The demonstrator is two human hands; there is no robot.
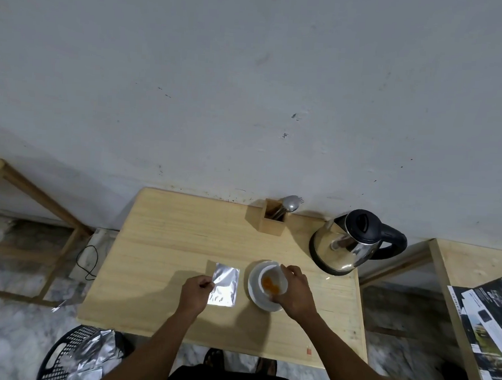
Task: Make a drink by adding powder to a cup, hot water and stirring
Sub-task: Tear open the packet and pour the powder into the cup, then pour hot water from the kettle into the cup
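Note:
A white cup [273, 280] with orange powder [270, 284] in its bottom stands on a white saucer [254, 287] near the front middle of the wooden table [176, 238]. My right hand [295, 292] is wrapped around the cup's right side. To the left of the saucer a silver foil sachet [225, 285] lies flat on the table, and my left hand [195, 293] pinches its left edge. A steel electric kettle [346, 245] with a black lid and handle stands at the back right.
A wooden holder [271, 219] with a spoon and fork stands at the back edge by the wall. A black basket [69, 355] with crumpled foil sits on the floor at the lower left. Wooden frames flank the table, and boxes [488, 319] lie on the right one.

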